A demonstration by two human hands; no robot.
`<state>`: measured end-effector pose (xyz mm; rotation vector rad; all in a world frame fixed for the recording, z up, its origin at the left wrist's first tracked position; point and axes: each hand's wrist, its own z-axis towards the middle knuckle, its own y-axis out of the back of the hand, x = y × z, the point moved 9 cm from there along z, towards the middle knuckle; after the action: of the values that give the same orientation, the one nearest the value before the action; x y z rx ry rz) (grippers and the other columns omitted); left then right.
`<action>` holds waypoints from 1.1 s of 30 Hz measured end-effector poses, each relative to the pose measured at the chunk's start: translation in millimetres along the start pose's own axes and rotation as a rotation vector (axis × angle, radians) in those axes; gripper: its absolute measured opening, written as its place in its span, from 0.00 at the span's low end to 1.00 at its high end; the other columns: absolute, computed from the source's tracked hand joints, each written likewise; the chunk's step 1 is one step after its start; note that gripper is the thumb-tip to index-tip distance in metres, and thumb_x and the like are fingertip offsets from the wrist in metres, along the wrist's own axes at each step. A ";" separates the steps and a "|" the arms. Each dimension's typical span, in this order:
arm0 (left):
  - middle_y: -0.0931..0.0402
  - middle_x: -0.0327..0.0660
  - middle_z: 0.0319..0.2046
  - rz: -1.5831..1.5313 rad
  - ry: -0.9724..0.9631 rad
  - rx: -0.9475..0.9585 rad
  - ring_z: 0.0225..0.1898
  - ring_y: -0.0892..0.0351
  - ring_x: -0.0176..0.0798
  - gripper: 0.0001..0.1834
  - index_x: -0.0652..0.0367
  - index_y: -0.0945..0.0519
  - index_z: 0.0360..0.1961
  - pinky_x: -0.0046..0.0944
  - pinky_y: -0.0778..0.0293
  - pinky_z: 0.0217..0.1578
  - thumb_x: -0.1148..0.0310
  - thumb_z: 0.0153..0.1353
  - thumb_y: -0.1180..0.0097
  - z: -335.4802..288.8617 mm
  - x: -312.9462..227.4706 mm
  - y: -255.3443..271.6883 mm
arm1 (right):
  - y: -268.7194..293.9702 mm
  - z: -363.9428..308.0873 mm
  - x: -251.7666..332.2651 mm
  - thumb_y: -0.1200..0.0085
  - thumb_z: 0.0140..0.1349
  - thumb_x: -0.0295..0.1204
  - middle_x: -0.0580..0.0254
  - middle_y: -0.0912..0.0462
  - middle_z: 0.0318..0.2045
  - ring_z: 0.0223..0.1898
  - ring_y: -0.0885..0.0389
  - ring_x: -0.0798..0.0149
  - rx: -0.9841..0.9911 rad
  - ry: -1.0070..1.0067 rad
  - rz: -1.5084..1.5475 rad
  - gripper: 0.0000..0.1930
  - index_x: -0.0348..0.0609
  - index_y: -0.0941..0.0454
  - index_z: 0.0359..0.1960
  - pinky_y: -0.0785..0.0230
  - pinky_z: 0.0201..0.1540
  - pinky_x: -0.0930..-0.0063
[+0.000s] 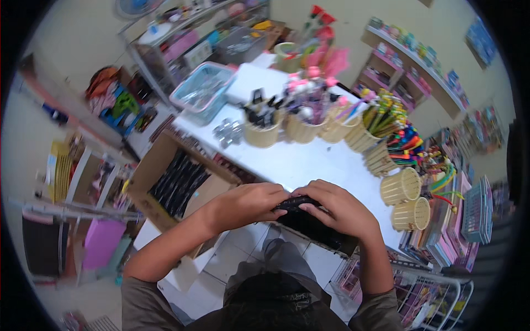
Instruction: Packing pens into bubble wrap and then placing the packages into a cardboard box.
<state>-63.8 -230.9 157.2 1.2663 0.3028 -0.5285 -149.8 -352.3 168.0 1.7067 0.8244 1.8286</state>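
Both of my hands meet over the near edge of the white table (265,172). Between them is a shiny black plastic-wrapped bundle (295,203); its exact kind cannot be made out. My left hand (251,204) pinches its left end, thumb underneath. With curled fingers, my right hand (339,208) grips the other end from above. Below my right hand hangs a dark glossy surface (317,229), and I cannot tell if it belongs to the bundle. To the left, an open cardboard box (144,185) holds several similar shiny black packets (179,185).
Cream baskets line the table's far and right sides, including one with black-handled items (262,135) and one with colourful sticks (361,138). A blue basket (204,113) and clear plastic pieces (228,132) sit at the far left. Stacked books (436,243) stand right; metal racks (436,298) lower right.
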 end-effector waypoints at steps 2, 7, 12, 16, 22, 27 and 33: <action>0.19 0.49 0.40 -0.280 0.189 -0.036 0.43 0.15 0.58 0.21 0.64 0.18 0.59 0.52 0.20 0.45 0.70 0.69 0.28 -48.2 0.1 7.5 | -25.6 21.4 20.2 0.37 0.76 0.30 0.45 0.12 0.49 0.52 0.13 0.40 0.067 0.072 0.079 0.15 0.39 0.17 0.60 0.22 0.57 0.52; 0.14 0.46 0.38 -0.351 0.499 -0.457 0.36 0.16 0.42 0.15 0.66 0.12 0.54 0.42 0.20 0.41 0.74 0.68 0.27 -182.7 -23.0 15.6 | -96.0 70.4 87.0 0.27 0.68 0.28 0.50 0.10 0.49 0.50 0.10 0.51 0.131 0.212 0.291 0.18 0.37 0.16 0.56 0.20 0.56 0.60; 0.14 0.36 0.38 -0.519 0.921 -0.696 0.38 0.19 0.25 0.15 0.65 0.12 0.58 0.32 0.19 0.42 0.74 0.73 0.29 -323.1 -57.0 -31.1 | -200.6 96.7 144.6 0.24 0.67 0.27 0.55 0.11 0.51 0.49 0.11 0.67 0.130 0.172 0.530 0.24 0.36 0.16 0.63 0.19 0.51 0.71; 0.13 0.34 0.40 -0.809 1.097 -1.104 0.39 0.18 0.25 0.13 0.66 0.14 0.59 0.31 0.20 0.41 0.75 0.77 0.34 -423.4 -81.7 -97.3 | -311.7 91.4 164.5 0.26 0.71 0.28 0.58 0.12 0.50 0.44 0.13 0.73 0.218 0.065 0.669 0.22 0.36 0.16 0.64 0.20 0.47 0.76; 0.11 0.37 0.41 -0.849 1.297 -1.480 0.44 0.14 0.28 0.09 0.66 0.14 0.53 0.33 0.20 0.50 0.71 0.80 0.38 -551.9 -96.6 -199.5 | -481.4 75.8 136.2 0.31 0.75 0.31 0.61 0.07 0.41 0.40 0.09 0.71 0.507 -0.179 0.799 0.18 0.32 0.12 0.59 0.20 0.43 0.75; 0.10 0.38 0.40 -0.754 1.391 -1.557 0.44 0.13 0.28 0.11 0.66 0.12 0.50 0.33 0.21 0.50 0.68 0.81 0.39 -603.0 -69.4 -244.5 | -584.8 93.2 97.9 0.31 0.73 0.31 0.60 0.06 0.41 0.39 0.09 0.70 0.505 -0.295 0.663 0.12 0.35 0.07 0.51 0.18 0.44 0.73; 0.11 0.38 0.40 -0.717 1.411 -1.623 0.42 0.14 0.28 0.12 0.69 0.13 0.53 0.33 0.20 0.45 0.69 0.81 0.38 -638.1 -25.5 -280.1 | -652.5 123.3 79.8 0.21 0.64 0.38 0.53 0.05 0.41 0.37 0.07 0.63 0.332 -0.198 0.415 0.18 0.36 0.06 0.47 0.16 0.46 0.67</action>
<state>-189.7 327.7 -240.7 -0.3577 1.9240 0.2296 -61.7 166.6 -244.6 2.3759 0.7643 1.8058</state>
